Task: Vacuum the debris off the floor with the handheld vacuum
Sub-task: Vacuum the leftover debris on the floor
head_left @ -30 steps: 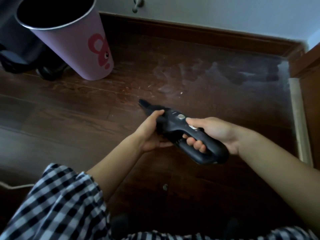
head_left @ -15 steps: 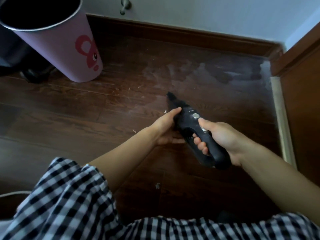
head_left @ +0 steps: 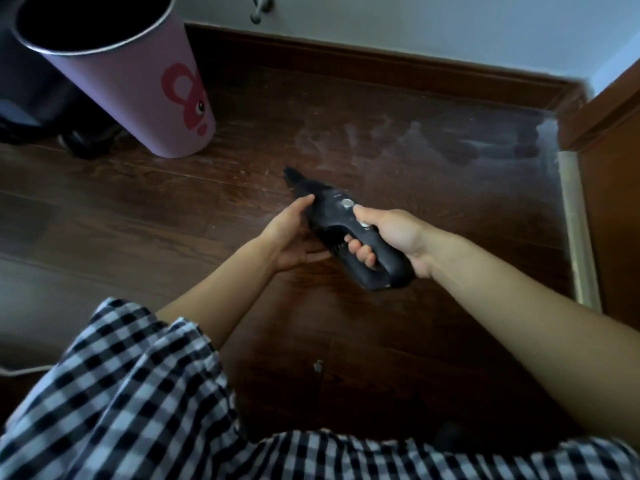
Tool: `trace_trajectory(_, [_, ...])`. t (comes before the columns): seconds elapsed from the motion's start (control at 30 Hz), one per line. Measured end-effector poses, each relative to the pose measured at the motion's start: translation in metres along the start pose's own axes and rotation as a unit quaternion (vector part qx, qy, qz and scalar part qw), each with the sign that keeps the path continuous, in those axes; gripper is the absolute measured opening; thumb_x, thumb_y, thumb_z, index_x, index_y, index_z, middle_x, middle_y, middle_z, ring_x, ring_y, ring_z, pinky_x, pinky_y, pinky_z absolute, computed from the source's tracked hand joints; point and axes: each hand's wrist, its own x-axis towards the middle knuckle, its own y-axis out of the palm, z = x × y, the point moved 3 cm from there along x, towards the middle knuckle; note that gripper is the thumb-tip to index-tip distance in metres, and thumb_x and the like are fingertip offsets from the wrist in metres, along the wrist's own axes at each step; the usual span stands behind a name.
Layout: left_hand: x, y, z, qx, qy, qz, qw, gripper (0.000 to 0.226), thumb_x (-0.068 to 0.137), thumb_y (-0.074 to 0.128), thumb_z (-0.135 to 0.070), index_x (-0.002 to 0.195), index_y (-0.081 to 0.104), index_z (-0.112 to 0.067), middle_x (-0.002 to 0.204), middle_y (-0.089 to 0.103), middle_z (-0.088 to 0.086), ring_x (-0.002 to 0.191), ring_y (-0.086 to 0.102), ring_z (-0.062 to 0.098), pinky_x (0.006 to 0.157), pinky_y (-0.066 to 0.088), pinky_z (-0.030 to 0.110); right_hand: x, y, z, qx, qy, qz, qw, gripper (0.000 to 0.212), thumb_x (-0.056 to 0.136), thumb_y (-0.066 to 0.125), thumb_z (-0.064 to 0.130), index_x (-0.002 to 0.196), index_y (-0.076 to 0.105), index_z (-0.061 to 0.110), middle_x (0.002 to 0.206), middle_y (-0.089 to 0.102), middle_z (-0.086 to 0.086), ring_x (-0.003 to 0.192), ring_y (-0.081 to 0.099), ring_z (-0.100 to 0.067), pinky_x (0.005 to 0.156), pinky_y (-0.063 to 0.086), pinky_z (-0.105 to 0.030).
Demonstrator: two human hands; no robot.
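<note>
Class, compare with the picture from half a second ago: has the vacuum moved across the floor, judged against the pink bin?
Yes. The vacuum has swung left, and its nozzle now lies closer to the bin.

No readable text, labels or numbers on anything

Dim, cool-toned shot w/ low contrast. Soft daylight seems to come from the far side: pale sheen on the wood floor [head_left: 398, 140] near the baseboard [head_left: 381, 69], fading to dark toward the near edge. Black handheld vacuum [head_left: 346, 233] loses detail in shadow. Checked sleeve [head_left: 114, 393] at bottom left is motion-blurred. Wide-angle bend: baseboard curves, pink bin [head_left: 131, 88] leans outward at top left. Overall slightly soft, no hard shadows.
</note>
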Motion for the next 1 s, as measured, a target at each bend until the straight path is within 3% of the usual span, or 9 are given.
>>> trace_trajectory(0.07, [-0.002,-0.002,0.0,0.01,0.001,-0.002,1.0,0.025,0.097,0.048,-0.041,0.109,0.057,-0.022,0.108,0.063,0.013,0.098,0.062,0.03,0.087,0.051,0.043,0.002,0.003,0.001,-0.023,-0.017,-0.008,1.0,0.045,0.101,0.042,0.039,0.08,0.054,0.0,0.054,0.052,-0.005,0.038,0.047,-0.01,0.037,0.04,-0.017])
trace_trajectory(0.17, [-0.005,0.009,0.021,0.024,-0.023,0.026,0.999,0.043,0.095,0.053,-0.039,0.134,0.045,-0.022,0.124,0.059,0.02,0.098,0.065,0.034,0.071,0.056,0.042,-0.018,-0.019,-0.009,-0.046,-0.006,-0.013,0.999,0.042,0.101,0.041,0.034,0.076,0.051,0.002,0.05,0.049,-0.005,0.035,0.044,-0.01,0.034,0.036,-0.015])
trace_trajectory(0.27, [-0.008,0.036,0.052,0.012,-0.069,0.089,0.994,0.053,0.094,0.055,-0.041,0.141,0.038,-0.023,0.131,0.055,0.019,0.093,0.067,0.032,0.066,0.058,0.039,-0.055,-0.055,-0.027,-0.041,0.044,-0.027,0.998,0.037,0.099,0.042,0.033,0.084,0.053,0.001,0.055,0.049,-0.006,0.036,0.043,-0.009,0.032,0.035,-0.015])
trace_trajectory(0.37, [-0.014,0.063,0.077,0.002,-0.117,0.122,0.986,0.055,0.092,0.056,-0.044,0.14,0.041,-0.022,0.132,0.055,0.016,0.098,0.064,0.032,0.074,0.055,0.042,-0.081,-0.075,-0.044,-0.025,0.067,-0.041,0.997,0.034,0.098,0.043,0.033,0.089,0.053,0.001,0.056,0.047,-0.008,0.035,0.042,-0.01,0.031,0.035,-0.015])
trace_trajectory(0.53, [-0.023,0.08,0.089,0.017,-0.128,0.141,0.981,0.048,0.091,0.054,-0.05,0.131,0.05,-0.023,0.131,0.056,0.014,0.114,0.058,0.034,0.084,0.053,0.044,-0.096,-0.083,-0.057,-0.023,0.062,-0.031,0.997,0.033,0.098,0.042,0.032,0.088,0.052,0.002,0.056,0.048,-0.007,0.036,0.042,-0.011,0.033,0.036,-0.016])
trace_trajectory(0.6, [-0.029,0.083,0.092,0.018,-0.134,0.143,0.98,0.042,0.093,0.051,-0.051,0.124,0.054,-0.024,0.13,0.058,0.012,0.111,0.059,0.033,0.082,0.053,0.042,-0.1,-0.085,-0.06,-0.028,0.064,-0.031,0.997,0.033,0.099,0.042,0.032,0.088,0.052,0.002,0.056,0.049,-0.007,0.036,0.042,-0.011,0.034,0.036,-0.015])
trace_trajectory(0.7, [-0.036,0.082,0.097,0.02,-0.14,0.142,0.98,0.049,0.093,0.049,-0.051,0.131,0.052,-0.022,0.132,0.058,0.013,0.101,0.062,0.03,0.076,0.053,0.039,-0.103,-0.086,-0.064,-0.036,0.071,-0.019,0.997,0.034,0.098,0.042,0.033,0.088,0.053,0.003,0.056,0.049,-0.007,0.036,0.043,-0.01,0.033,0.036,-0.015])
trace_trajectory(0.83, [-0.046,0.07,0.1,-0.032,-0.131,0.11,0.985,0.052,0.091,0.051,-0.049,0.135,0.051,-0.021,0.131,0.059,0.011,0.103,0.062,0.029,0.074,0.053,0.038,-0.097,-0.078,-0.061,-0.08,0.082,0.012,0.993,0.034,0.098,0.042,0.033,0.087,0.053,0.003,0.057,0.05,-0.007,0.036,0.043,-0.01,0.033,0.037,-0.015])
trace_trajectory(1.0, [-0.059,0.057,0.111,-0.094,-0.121,0.079,0.985,0.039,0.091,0.047,-0.045,0.117,0.059,-0.019,0.111,0.066,0.009,0.095,0.064,0.026,0.072,0.052,0.035,-0.089,-0.072,-0.058,-0.149,0.089,0.06,0.983,0.037,0.093,0.046,0.037,0.083,0.056,0.002,0.058,0.052,-0.008,0.036,0.044,-0.011,0.034,0.038,-0.018])
